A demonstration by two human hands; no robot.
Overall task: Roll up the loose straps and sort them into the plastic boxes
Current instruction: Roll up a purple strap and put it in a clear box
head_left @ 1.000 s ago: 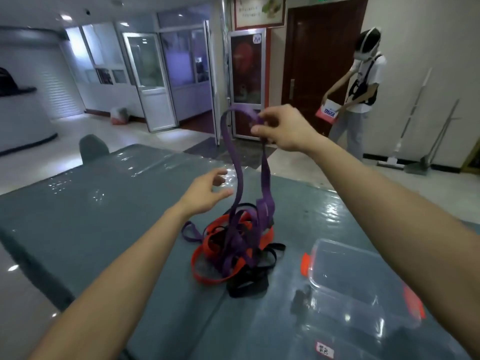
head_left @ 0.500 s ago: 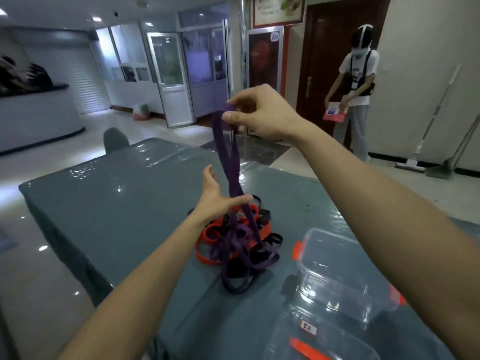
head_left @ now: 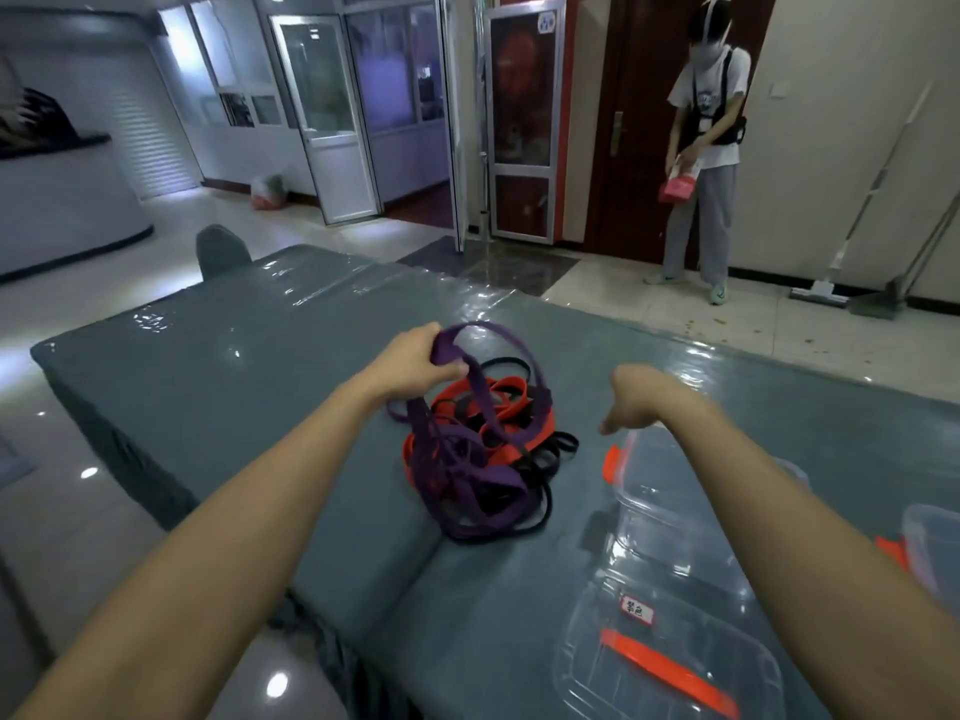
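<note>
A tangled heap of purple, orange and black straps (head_left: 483, 449) lies in the middle of the grey-green table (head_left: 270, 366). My left hand (head_left: 415, 363) grips a loop of the purple strap (head_left: 488, 335) just above the far left side of the heap. My right hand (head_left: 641, 397) hovers to the right of the heap, fingers pointing down and apart, holding nothing. Clear plastic boxes with orange clips stand on the right: one (head_left: 670, 491) under my right forearm, a labelled one (head_left: 670, 662) nearer me, a third (head_left: 935, 548) at the right edge.
The table's left edge drops to a glossy tiled floor. A grey chair back (head_left: 221, 249) shows behind the far corner. A person (head_left: 706, 148) stands by a brown door at the back right, with mops (head_left: 852, 241) leaning on the wall.
My right hand let go of the purple strap and dropped to the right of the heap. My left hand closed on the strap, which now hangs low over the heap.
</note>
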